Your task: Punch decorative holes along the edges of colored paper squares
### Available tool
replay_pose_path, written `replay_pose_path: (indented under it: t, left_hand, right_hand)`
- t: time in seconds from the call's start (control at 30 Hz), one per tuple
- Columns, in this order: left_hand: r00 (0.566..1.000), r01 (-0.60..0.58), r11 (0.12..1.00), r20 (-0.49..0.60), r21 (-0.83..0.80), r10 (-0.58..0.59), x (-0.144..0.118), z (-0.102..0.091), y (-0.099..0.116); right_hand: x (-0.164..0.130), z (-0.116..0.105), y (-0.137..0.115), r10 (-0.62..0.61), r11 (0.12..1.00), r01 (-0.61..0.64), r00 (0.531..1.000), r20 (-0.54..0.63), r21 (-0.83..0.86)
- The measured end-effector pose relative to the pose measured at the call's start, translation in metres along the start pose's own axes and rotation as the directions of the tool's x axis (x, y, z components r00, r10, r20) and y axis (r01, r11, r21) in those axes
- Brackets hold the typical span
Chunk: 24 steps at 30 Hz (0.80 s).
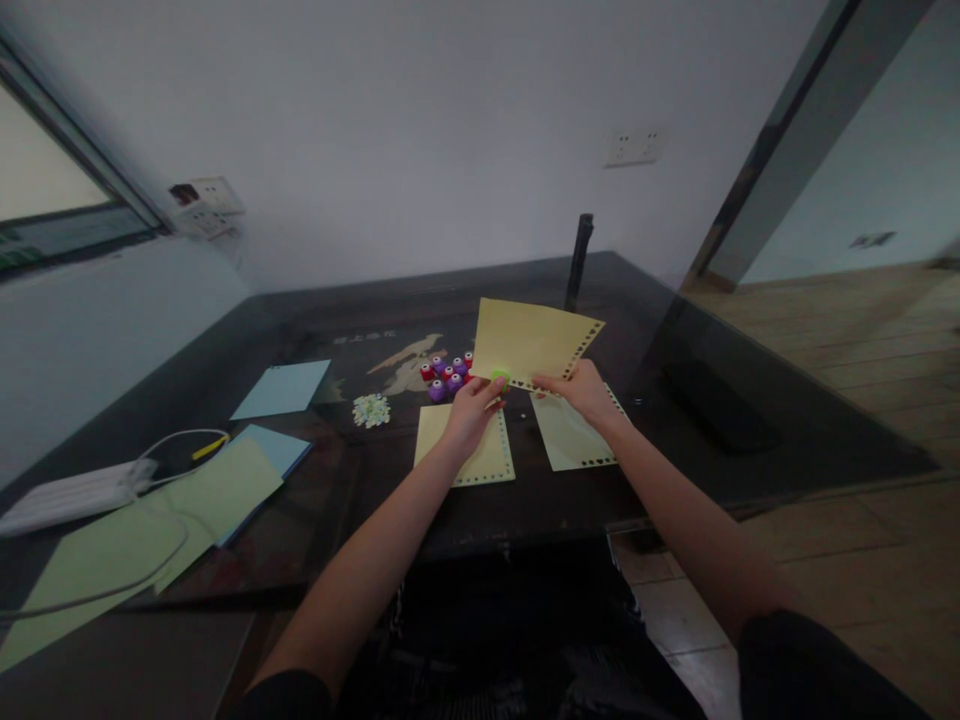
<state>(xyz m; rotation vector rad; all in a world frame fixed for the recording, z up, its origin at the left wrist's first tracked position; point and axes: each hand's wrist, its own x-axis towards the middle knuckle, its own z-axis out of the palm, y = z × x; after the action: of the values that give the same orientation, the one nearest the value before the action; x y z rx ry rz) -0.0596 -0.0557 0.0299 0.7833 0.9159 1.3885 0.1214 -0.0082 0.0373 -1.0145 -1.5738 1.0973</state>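
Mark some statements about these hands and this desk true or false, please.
1. The left hand holds a small bright-green object at the edge of a raised yellow paper sheet. True.
2. The right hand grips that sheet too. True.
3. Small pale pieces lie right of both hands. False: the heap of small pale pieces lies left of them.
4. Small rounded red and purple objects stand on the dark, glossy desk. True.
5. The paper sheets at left are red. False: light-blue paper sheets and light-green paper sheets lie there.

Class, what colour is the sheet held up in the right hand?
The held sheet is yellow, as the head view shows.
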Motion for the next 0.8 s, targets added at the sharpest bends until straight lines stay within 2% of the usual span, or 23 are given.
replay_pose_path:
  t: [0.8]
  left_hand:
    - [0.998, -0.049, 0.998, -0.036, 0.032, 0.050, 0.0004, 0.0021, -0.0029]
  right_hand:
    - [-0.0007, 0.0001, -0.0008, -0.013, 0.999, 0.013, 1.000, 0.005, -0.040]
